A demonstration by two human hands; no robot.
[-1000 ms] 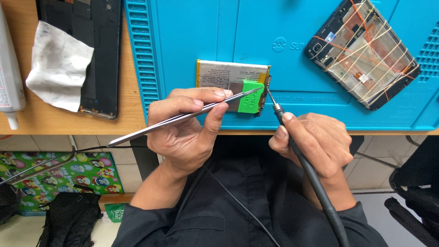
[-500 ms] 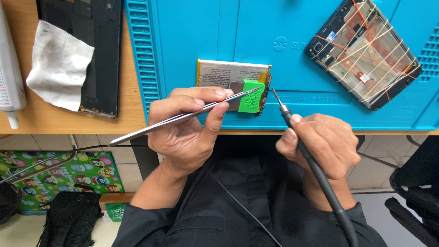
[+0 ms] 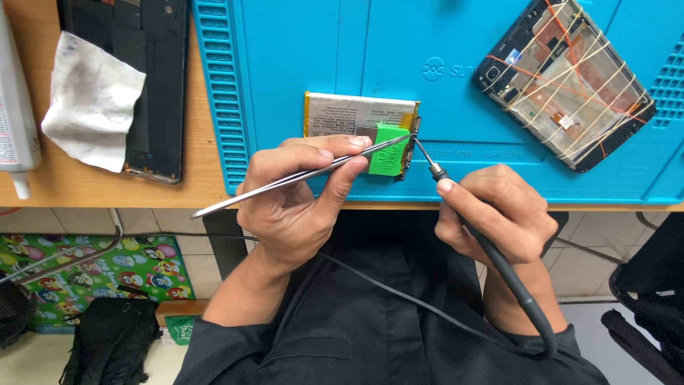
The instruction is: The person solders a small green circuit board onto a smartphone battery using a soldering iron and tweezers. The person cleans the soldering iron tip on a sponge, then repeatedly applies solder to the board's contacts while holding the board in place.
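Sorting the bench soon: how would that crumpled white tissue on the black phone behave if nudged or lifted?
The crumpled white tissue looks thin and creased, so it would probably flop and fold when lifted. It seems very light, likely sliding off the black phone under it at a slight push. Its grey smudges hint it is used, so it may tear easily.

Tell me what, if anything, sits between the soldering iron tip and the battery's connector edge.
Nothing visible does. The soldering iron in the right hand has its tip right at the battery edge beside the green tape. The tweezers in the left hand come in from the other side, across the tape.
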